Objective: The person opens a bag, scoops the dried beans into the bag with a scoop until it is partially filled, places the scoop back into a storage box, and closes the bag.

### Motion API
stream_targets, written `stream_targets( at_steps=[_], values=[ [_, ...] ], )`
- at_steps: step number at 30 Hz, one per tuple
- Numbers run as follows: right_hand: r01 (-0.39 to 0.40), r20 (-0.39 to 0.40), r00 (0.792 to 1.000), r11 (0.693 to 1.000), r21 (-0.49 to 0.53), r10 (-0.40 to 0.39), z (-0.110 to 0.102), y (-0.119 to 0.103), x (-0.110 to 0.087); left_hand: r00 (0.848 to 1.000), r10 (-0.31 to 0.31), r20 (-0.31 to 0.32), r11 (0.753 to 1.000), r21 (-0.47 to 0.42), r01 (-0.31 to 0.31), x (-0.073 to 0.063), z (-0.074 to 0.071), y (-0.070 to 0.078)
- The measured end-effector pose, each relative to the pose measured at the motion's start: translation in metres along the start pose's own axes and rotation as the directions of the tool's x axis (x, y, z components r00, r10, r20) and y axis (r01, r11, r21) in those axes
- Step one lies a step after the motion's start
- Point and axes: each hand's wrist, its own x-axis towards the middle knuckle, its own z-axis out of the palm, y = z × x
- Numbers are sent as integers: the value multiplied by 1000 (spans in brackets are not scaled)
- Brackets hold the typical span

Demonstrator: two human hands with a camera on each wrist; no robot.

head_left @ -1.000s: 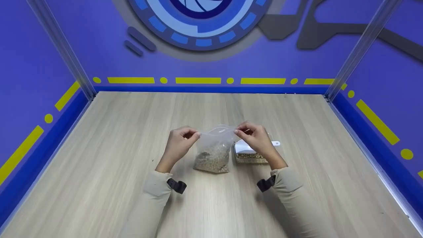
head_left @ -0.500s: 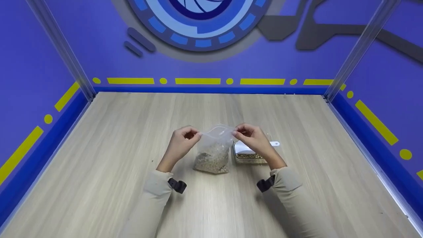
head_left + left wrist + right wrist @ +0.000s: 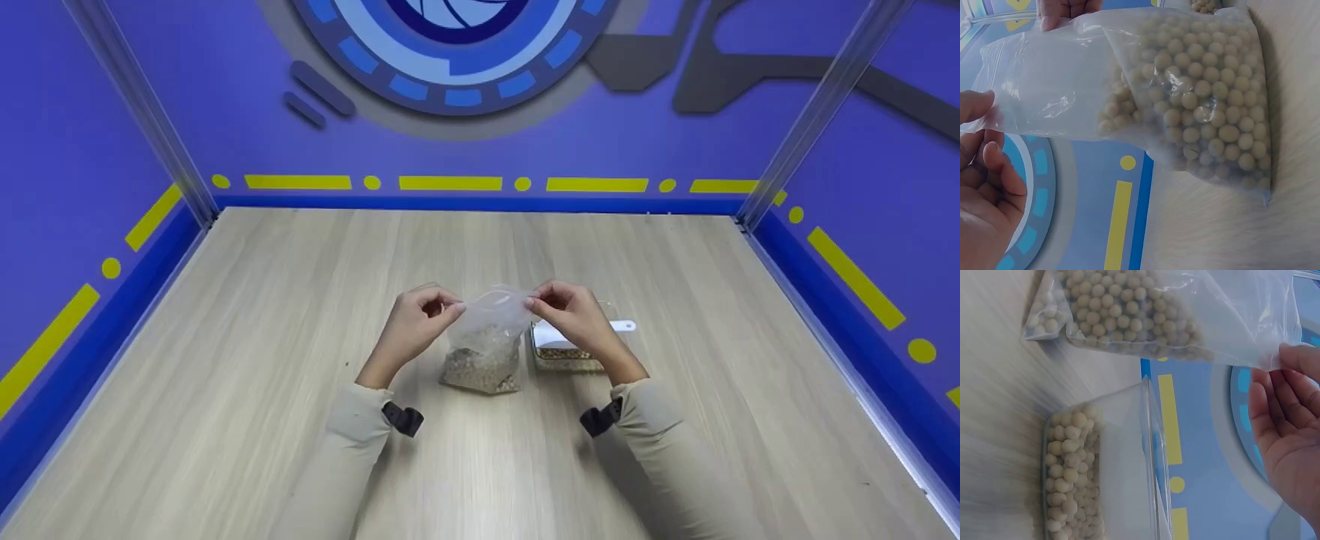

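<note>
A clear zip-top bag (image 3: 484,366) stands on the table, its lower part full of small round beige balls that look like dried peas. At the bag's upper left corner, my left hand (image 3: 411,322) pinches the plastic between thumb and fingers. My right hand (image 3: 577,319) pinches the opposite top corner. Up close in the left wrist view, the balls (image 3: 1213,107) fill the bag's bottom, while the plastic near the top is bare. The right wrist view shows my right thumb (image 3: 1300,360) pressed on the bag's edge, with the other fingers curled below.
Right of the bag, partly behind my right hand, stands a clear rectangular container (image 3: 574,366) with more beige balls (image 3: 1069,478). A white scoop (image 3: 551,335) lies on it, its handle (image 3: 624,326) pointing right. Blue panels (image 3: 480,157) border the wooden table (image 3: 300,300) at back and sides.
My two hands have come slightly closer together, the left one shifting right and the right one a little left. The bag's mouth spans less width; its base has stayed in place.
</note>
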Motion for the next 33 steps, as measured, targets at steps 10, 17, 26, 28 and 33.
stream_targets(
  at_steps=[10,17,26,28,33],
  values=[
    [23,-77,997,999,-27,-25,2,0,-2,995,81,-64,995,68,-77,0,1,0],
    [-15,-81,997,1000,-17,13,4,-2,-2,997,53,-53,998,47,-51,0,1,0],
    [-39,6,999,998,40,39,2,-24,-7,999,50,5,999,10,-50,1,3,0],
    [-43,19,999,997,57,42,2,-17,-6,999,49,22,999,8,-49,2,4,0],
    [-9,38,999,998,68,7,4,0,-2,999,35,32,999,3,-36,2,6,2]
  ],
)
